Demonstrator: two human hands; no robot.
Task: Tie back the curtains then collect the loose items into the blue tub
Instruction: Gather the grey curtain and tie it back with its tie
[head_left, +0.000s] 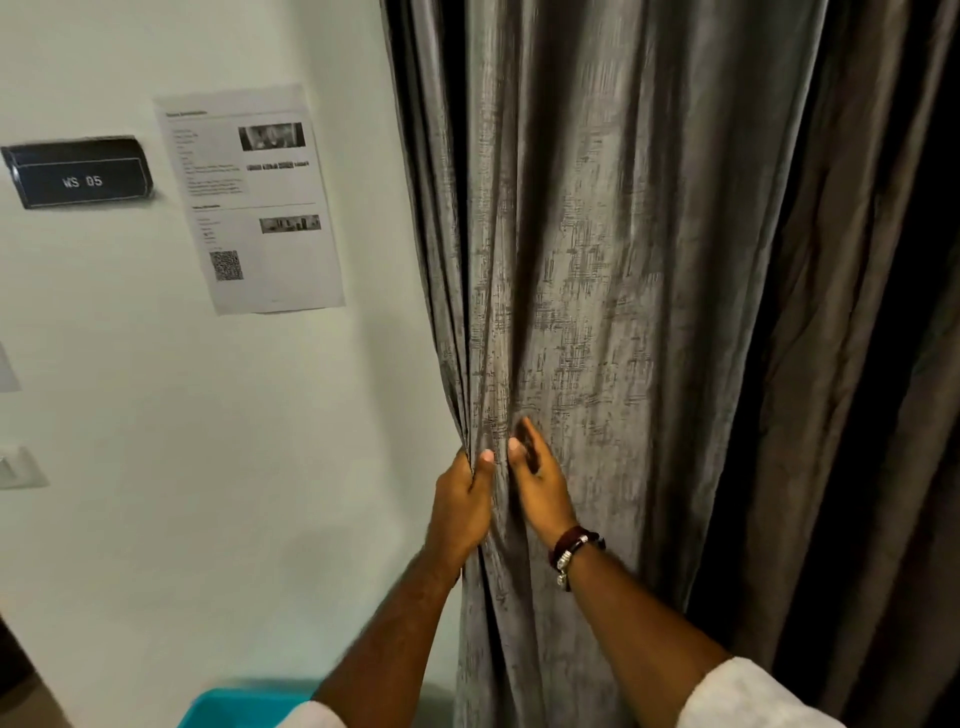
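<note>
Head view: the grey curtain (597, 260) hangs ahead of you. Your left hand (462, 506) clenches its gathered edge; your right hand (537, 480) lies half-open against the folds. Below sits the blue tub (244, 706); a printed sheet (249, 200) is on the wall to the left.

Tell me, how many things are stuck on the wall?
2 clear ones: a black sign reading WS 05 on the left, and a printed paper sheet beside it, nearer the grey curtain. Pale fittings at the left edge are cut off.
</note>
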